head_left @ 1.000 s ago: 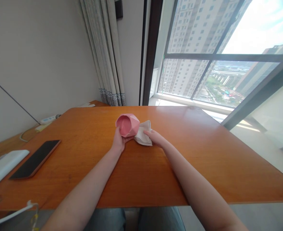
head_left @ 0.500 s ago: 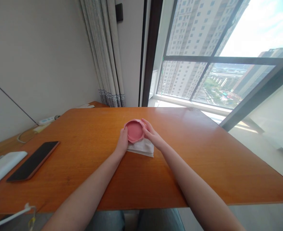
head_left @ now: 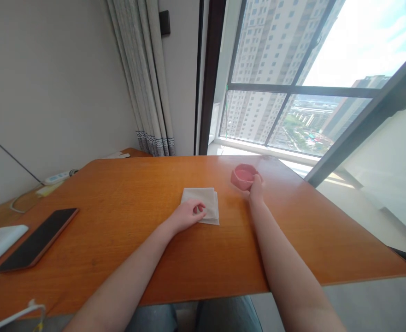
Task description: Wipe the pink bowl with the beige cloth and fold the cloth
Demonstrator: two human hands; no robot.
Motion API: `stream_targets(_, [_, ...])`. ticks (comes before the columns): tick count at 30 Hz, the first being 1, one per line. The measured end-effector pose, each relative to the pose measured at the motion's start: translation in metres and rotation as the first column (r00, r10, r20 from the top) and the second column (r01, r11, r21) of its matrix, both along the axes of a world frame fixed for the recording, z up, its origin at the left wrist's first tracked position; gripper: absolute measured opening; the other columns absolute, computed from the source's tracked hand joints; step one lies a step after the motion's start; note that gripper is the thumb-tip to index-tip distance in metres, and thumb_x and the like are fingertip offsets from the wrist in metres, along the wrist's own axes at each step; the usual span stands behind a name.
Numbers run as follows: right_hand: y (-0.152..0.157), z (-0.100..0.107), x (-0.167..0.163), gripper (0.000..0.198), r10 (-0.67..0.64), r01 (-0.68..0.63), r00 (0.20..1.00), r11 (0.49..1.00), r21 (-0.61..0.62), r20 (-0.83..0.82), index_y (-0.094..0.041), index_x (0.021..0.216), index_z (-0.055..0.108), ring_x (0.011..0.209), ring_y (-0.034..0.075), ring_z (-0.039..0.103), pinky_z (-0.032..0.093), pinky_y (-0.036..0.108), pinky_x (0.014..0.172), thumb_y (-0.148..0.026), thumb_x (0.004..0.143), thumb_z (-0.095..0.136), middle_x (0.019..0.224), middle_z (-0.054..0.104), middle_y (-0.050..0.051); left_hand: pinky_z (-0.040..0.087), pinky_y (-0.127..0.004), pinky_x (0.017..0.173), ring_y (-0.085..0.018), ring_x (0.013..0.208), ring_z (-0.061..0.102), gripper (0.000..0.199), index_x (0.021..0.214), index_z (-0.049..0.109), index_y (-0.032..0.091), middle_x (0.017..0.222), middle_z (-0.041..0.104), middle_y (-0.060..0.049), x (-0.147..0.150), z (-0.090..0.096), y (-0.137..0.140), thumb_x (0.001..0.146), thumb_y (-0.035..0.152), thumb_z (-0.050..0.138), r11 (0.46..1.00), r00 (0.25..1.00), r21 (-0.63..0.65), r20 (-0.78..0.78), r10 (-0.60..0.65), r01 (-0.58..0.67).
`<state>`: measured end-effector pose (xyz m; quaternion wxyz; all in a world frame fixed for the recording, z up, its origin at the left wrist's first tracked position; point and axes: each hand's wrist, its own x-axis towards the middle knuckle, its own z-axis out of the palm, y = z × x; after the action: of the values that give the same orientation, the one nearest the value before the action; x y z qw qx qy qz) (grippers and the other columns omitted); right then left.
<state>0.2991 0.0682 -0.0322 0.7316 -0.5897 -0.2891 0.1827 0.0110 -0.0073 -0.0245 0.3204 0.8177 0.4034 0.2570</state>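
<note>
A pink faceted bowl (head_left: 241, 178) is at the far right of the table, its hollow facing up and toward me. My right hand (head_left: 256, 188) grips it by its near right side; whether its base touches the table I cannot tell. Nearer the middle, a folded white cloth (head_left: 208, 196) lies flat on the tabletop. Over the cloth's near left part is my left hand (head_left: 188, 214), its fingers loosely curled with a small gap to the thumb and nothing visible in them.
The brown wooden table (head_left: 130, 184) reaches toward a large window (head_left: 279, 115). On the left lie a dark flat slab (head_left: 38, 240) and a white object (head_left: 0, 244). A white cable (head_left: 19, 311) crosses the near left corner. A power strip (head_left: 58, 177) sits by the wall.
Both hands held the pink bowl over the cloth. The right hand has carried it away to the right. The left hand has let go and come nearer, over the cloth.
</note>
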Motion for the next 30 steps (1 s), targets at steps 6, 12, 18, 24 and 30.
stream_targets(6, [-0.002, -0.012, 0.038, 0.031, -0.278, 0.287, 0.958, 0.943, -0.166, 0.076, -0.016, 0.093, 0.055, 0.085, 0.018, 0.056, 0.046, 0.029, 0.073, -0.036, 0.072, 0.043, 0.089, 0.061, 0.004, 0.043, -0.028, 0.07, -0.015, 0.074, 0.053, 0.026, 0.092, 0.064, 0.019, 0.087, 0.062, -0.002, -0.002, 0.005, -0.001, 0.07, 0.032, 0.065, 0.997, 0.996, 0.039, -0.069, -0.058, 0.061])
stream_targets(12, [-0.007, -0.011, 0.042, 0.025, -0.293, 0.314, 0.949, 0.92, -0.233, 0.118, -0.017, 0.09, 0.052, 0.08, 0.017, 0.055, 0.046, 0.029, 0.074, -0.034, 0.074, 0.043, 0.089, 0.06, 0.004, 0.043, -0.027, 0.071, -0.015, 0.076, 0.054, 0.019, 0.091, 0.064, 0.019, 0.086, 0.061, -0.002, -0.001, 0.002, 0.0, 0.074, 0.029, 0.061, 0.993, 0.993, 0.084, -0.101, -0.068, 0.077])
stream_targets(18, [-0.014, -0.004, 0.047, 0.02, -0.257, 0.316, 0.944, 0.883, -0.347, 0.206, -0.019, 0.086, 0.053, 0.083, 0.02, 0.057, 0.045, 0.034, 0.08, -0.033, 0.076, 0.043, 0.086, 0.061, 0.005, 0.042, -0.028, 0.072, -0.017, 0.078, 0.054, 0.018, 0.089, 0.063, 0.019, 0.088, 0.06, -0.004, -0.001, 0.005, -0.002, 0.077, 0.031, 0.058, 0.981, 0.981, 0.138, -0.154, -0.117, 0.139])
stream_targets(24, [-0.018, -0.002, 0.053, 0.025, -0.231, 0.359, 0.926, 0.783, -0.508, 0.298, -0.019, 0.09, 0.058, 0.103, 0.027, 0.055, 0.032, 0.05, 0.098, -0.031, 0.083, 0.037, 0.096, 0.062, 0.011, 0.04, -0.028, 0.069, -0.017, 0.076, 0.052, 0.014, 0.083, 0.061, 0.02, 0.083, 0.059, -0.004, 0.0, 0.004, -0.003, 0.08, 0.027, 0.05, 0.981, 0.986, 0.148, -0.131, -0.106, 0.125])
stream_targets(30, [-0.018, -0.002, 0.054, 0.035, -0.195, 0.348, 0.928, 0.755, -0.556, 0.317, -0.016, 0.103, 0.06, 0.108, 0.029, 0.054, 0.033, 0.049, 0.097, -0.03, 0.086, 0.032, 0.106, 0.061, 0.017, 0.037, -0.026, 0.061, -0.014, 0.064, 0.047, 0.015, 0.082, 0.053, 0.02, 0.071, 0.054, 0.001, 0.001, 0.0, 0.002, 0.082, 0.034, 0.048, 0.999, 0.997, -0.027, 0.071, 0.041, -0.039])
